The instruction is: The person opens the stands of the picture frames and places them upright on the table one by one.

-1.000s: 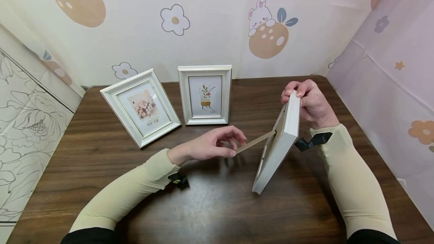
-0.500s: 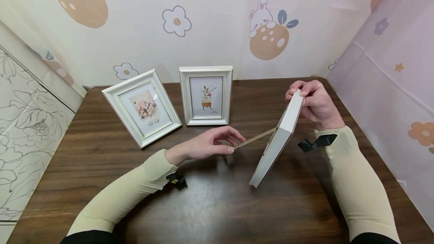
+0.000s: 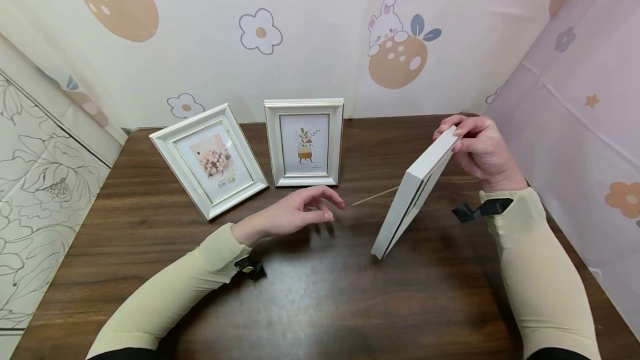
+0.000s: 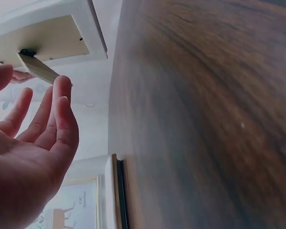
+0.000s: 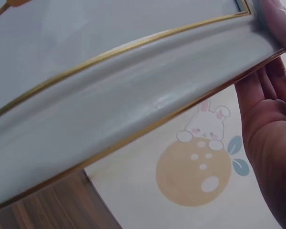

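My right hand (image 3: 482,149) grips the top edge of a white picture frame (image 3: 400,207), thumb on one side and fingers on the other. The frame leans and is seen nearly edge-on in the head view; whether its bottom corner touches the table cannot be told. Its thin stand leg (image 3: 375,196) sticks out from the back toward my left hand (image 3: 290,213). That hand's fingers are loosely bent and hold nothing, a small gap from the leg's tip. The left wrist view shows the beige backboard (image 4: 52,36); the right wrist view shows the gold-lined front moulding (image 5: 133,102).
Two more white picture frames stand at the back of the dark wooden table (image 3: 320,304): a tilted one with a pink flower picture (image 3: 215,163), and an upright one with a potted plant picture (image 3: 305,146). A patterned curtain (image 3: 320,26) hangs behind them.
My left hand has let go of the stand leg and drawn back a little to the left. My right hand has moved right and turned the frame, so part of its front side now shows.
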Demonstrator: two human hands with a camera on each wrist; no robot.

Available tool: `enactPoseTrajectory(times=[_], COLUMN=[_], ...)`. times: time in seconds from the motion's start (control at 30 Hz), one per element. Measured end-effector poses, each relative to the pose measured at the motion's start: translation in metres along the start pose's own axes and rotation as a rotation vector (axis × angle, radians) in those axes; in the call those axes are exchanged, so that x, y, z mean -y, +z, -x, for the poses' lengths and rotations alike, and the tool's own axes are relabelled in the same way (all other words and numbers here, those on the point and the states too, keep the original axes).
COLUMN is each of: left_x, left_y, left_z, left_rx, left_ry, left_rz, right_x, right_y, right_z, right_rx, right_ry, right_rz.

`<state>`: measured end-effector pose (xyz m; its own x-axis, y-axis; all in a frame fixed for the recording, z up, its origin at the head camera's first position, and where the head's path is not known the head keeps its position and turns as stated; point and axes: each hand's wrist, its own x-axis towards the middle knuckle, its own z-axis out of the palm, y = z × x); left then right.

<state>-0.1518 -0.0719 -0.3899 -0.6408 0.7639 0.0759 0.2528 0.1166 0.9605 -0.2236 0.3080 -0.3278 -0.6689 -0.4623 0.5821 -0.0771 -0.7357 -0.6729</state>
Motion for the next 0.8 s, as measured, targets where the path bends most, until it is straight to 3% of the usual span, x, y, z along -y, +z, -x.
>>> enactPoseTrajectory(times=[0.23,0.5,0.67,0.8], left_x=[0.001,0.005,0.002,0.001], left_y=[-0.006,-0.009,-0.009,-0.009], left_z=[0.007,0.012,0.013,0.012], left_rx=[-0.014,-0.039,-0.039,-0.039], left_ry=[-0.015,-0.047,-0.051,-0.059], left_rz=[0.060,0.107,0.107,0.108], right_x=[0.011,0.020,0.024,0.029], right_y=[-0.004,-0.009,-0.013,-0.016], right_z=[0.006,0.012,0.015,0.015], right_rx=[-0.134,-0.292,-0.417,-0.492], right_ry=[-0.020,-0.092,-0.127,-0.105], right_rz=[0.100,0.096,0.236,0.252])
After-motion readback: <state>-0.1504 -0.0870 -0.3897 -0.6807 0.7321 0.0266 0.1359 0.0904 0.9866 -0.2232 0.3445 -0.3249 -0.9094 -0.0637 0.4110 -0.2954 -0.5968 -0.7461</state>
